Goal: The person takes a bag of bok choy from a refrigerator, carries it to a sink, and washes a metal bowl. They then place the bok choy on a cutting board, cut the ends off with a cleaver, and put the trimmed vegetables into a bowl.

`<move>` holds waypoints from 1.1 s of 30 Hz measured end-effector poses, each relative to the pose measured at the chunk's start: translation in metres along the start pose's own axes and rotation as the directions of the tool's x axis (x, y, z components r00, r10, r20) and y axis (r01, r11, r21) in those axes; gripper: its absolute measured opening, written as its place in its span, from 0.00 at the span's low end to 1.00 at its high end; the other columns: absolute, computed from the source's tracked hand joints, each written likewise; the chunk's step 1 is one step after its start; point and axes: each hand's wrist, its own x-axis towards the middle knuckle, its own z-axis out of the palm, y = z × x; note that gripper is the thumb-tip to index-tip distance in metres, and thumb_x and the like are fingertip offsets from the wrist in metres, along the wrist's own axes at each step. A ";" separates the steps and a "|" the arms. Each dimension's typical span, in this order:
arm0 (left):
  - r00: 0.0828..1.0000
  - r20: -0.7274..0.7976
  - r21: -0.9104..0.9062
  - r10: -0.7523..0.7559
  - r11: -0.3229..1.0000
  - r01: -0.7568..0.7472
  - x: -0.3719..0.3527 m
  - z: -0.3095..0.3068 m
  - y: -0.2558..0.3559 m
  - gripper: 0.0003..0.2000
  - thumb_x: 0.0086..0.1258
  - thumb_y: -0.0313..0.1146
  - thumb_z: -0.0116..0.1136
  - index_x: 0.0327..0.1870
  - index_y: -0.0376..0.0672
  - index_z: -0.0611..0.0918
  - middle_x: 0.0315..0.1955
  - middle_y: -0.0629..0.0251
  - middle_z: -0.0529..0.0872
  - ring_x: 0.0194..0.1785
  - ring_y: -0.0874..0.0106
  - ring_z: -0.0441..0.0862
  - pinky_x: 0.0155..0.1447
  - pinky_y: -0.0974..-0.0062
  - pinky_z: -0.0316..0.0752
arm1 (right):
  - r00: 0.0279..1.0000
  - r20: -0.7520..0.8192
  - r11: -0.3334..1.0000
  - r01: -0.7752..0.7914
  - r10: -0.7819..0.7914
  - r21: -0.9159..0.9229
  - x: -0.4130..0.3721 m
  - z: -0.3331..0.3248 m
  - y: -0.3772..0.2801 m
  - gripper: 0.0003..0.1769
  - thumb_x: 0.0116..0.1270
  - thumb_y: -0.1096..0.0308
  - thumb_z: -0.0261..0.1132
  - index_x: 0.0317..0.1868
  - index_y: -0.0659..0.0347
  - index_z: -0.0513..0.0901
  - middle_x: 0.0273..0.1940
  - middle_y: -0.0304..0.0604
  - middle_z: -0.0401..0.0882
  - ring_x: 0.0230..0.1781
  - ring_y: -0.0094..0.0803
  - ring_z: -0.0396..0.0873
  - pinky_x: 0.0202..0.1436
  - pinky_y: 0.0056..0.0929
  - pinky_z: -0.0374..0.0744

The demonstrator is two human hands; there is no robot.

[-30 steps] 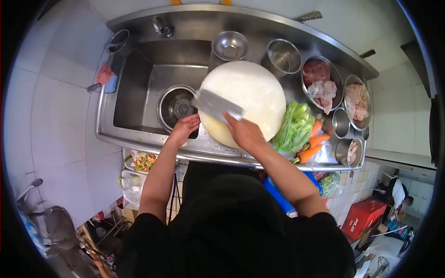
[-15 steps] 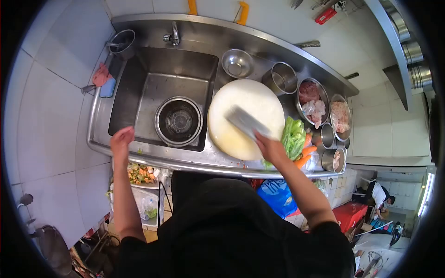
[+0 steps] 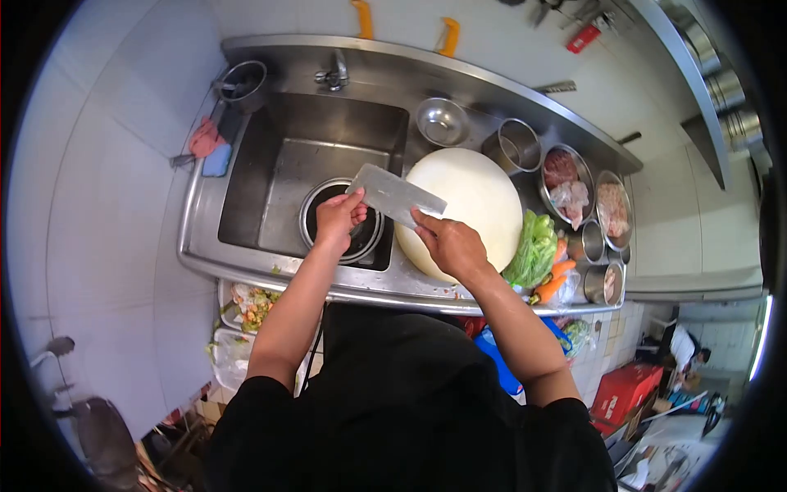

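My right hand (image 3: pixel 449 244) is closed around the handle end of a wide cleaver (image 3: pixel 393 195), which is tilted over the gap between sink and board. At the far end of the blade, my left hand (image 3: pixel 340 220) has curled fingers, with thumb and forefinger pressed to its lower corner. Under the right hand lies a thick round white cutting board (image 3: pixel 471 189). A round metal pot or strainer (image 3: pixel 307 215) sits in the sink (image 3: pixel 287 176) below my left hand, partly hidden by it.
Leafy greens (image 3: pixel 533 250) and carrots (image 3: pixel 553 283) lie right of the board. Behind stand a metal bowl (image 3: pixel 443 121), a metal pot (image 3: pixel 512 146) and a bowl of raw meat (image 3: pixel 566 182). A tap (image 3: pixel 336 74) rises behind the sink. Another person (image 3: pixel 682 348) bends over at far right.
My right hand has lifted the cleaver off the board and carried it left. My left hand has come from the sink's left side to the blade's end. The view has shifted slightly.
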 end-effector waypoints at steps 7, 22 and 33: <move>0.983 -0.054 0.484 0.173 0.866 -0.126 0.072 -0.016 0.017 0.12 0.71 0.37 0.77 0.36 0.39 0.86 0.30 0.64 0.89 0.32 0.75 0.85 0.37 0.74 0.79 | 0.995 -0.081 0.988 -0.047 0.060 0.150 -0.085 -0.012 0.062 0.21 0.82 0.52 0.66 0.70 0.42 0.87 0.45 0.52 0.93 0.44 0.55 0.90 0.49 0.52 0.87; 0.365 0.929 0.345 0.064 0.214 -0.914 -0.045 0.340 -0.116 0.24 0.75 0.35 0.70 0.70 0.37 0.83 0.70 0.45 0.84 0.74 0.49 0.80 0.80 0.58 0.73 | 0.505 -0.451 0.601 -0.180 0.736 0.779 -0.277 0.021 0.283 0.33 0.73 0.64 0.78 0.76 0.57 0.80 0.31 0.39 0.83 0.30 0.20 0.74 0.35 0.29 0.75; 0.435 0.772 0.286 -0.464 -0.358 -0.889 -0.036 0.437 -0.171 0.42 0.67 0.39 0.75 0.82 0.43 0.70 0.61 0.48 0.89 0.66 0.48 0.84 0.72 0.54 0.76 | 0.404 -0.342 0.432 -0.154 0.848 0.889 -0.327 0.050 0.339 0.33 0.71 0.72 0.75 0.76 0.61 0.77 0.23 0.29 0.74 0.24 0.14 0.67 0.28 0.23 0.64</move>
